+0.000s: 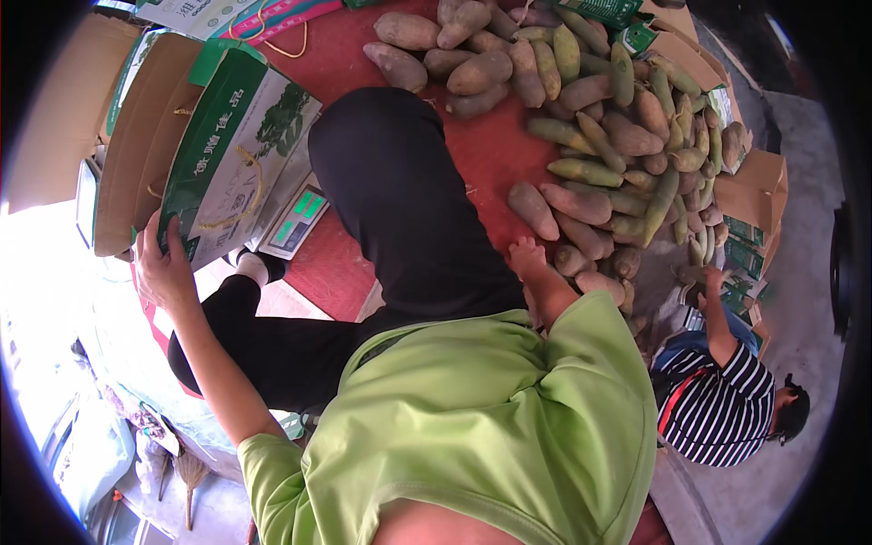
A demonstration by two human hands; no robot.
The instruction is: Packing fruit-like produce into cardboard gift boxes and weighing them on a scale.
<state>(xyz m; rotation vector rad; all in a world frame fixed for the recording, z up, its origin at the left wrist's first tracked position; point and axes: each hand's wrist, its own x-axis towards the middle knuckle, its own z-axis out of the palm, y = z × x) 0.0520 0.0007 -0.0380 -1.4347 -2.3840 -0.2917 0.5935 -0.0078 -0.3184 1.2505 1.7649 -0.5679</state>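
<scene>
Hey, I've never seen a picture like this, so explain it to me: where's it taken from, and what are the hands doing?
There's no machine here: a person works with bare hands, and a wide camera on their head looks down, bending straight edges. The left hand holds the edge of a green-and-white carton; beside it is a scale with a lit green display. The right hand is by the piled brown tubers and long green vegetables on a red surface; whether it grips anything isn't clear. At right, another person in a striped shirt is nearby.
</scene>
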